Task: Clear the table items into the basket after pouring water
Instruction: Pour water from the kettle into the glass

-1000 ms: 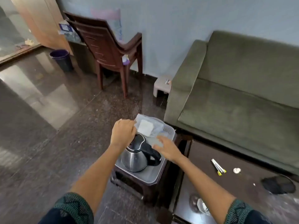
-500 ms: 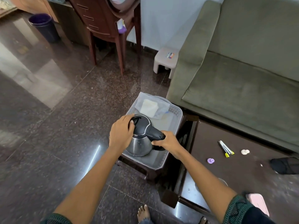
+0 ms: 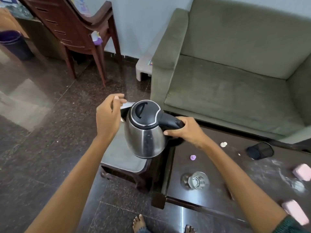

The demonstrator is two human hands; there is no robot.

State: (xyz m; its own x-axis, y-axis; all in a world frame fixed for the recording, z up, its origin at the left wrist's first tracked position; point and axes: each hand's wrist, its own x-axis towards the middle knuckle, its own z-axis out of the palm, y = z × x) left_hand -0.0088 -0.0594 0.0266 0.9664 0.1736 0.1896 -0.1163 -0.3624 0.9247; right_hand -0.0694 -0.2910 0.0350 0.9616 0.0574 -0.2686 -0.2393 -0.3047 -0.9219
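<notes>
My right hand (image 3: 186, 132) grips the black handle of a steel electric kettle (image 3: 145, 133) and holds it in the air over the grey basket (image 3: 121, 157). The basket rests on a dark stool left of the dark coffee table (image 3: 218, 167). My left hand (image 3: 107, 116) hovers just left of the kettle, fingers loosely curled, holding nothing. A clear drinking glass (image 3: 198, 180) stands on the table near its front left corner. The kettle hides most of the basket's far end, where a strip of white bag shows.
On the table lie a small purple piece (image 3: 193, 157), a white piece (image 3: 223, 144), a tipped black mesh holder (image 3: 260, 150) and two pink blocks (image 3: 302, 172) (image 3: 293, 211). A green sofa (image 3: 227, 78) stands behind. A brown chair (image 3: 75, 31) and a white step stool (image 3: 143, 68) are on the floor.
My right hand has closed on the handle and raised the kettle out of the basket. My left hand has come off the kettle. The view has tilted down toward the table.
</notes>
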